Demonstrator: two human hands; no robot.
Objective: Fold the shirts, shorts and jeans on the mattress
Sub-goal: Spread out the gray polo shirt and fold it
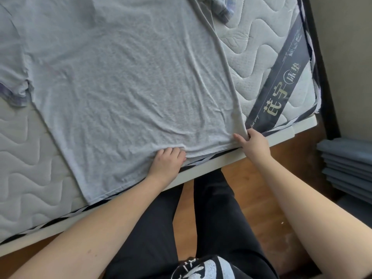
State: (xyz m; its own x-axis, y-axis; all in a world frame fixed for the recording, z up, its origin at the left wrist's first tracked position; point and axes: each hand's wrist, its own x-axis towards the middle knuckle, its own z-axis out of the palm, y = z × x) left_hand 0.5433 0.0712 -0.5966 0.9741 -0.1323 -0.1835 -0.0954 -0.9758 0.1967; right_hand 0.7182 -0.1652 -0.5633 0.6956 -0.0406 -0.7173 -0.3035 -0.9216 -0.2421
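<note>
One mattress [253, 57], white and quilted in wavy lines, fills most of the view on a pale bed frame [221, 161]. One dark band [281, 83] crosses its near right corner; it carries large pale Chinese characters, a circled pair of characters, and small script I cannot read in full. One grey T-shirt [120, 77] lies spread flat on the mattress, hem along the near edge, one sleeve out to the left. Two scraps of blue checked cloth show: one [221, 11] at the top edge, one [14, 97] under the left sleeve; what garments they are I cannot tell. One stack of folded blue-grey cloth [346, 164] sits on the floor to the right.

Two hands at the hem. The left hand [167, 160] has its fingers curled over the hem near its middle, bunching cloth beneath them. The right hand [253, 141] pinches the hem's right corner, thumb on top of the cloth, fingers tucked behind the fold at the mattress edge.
</note>
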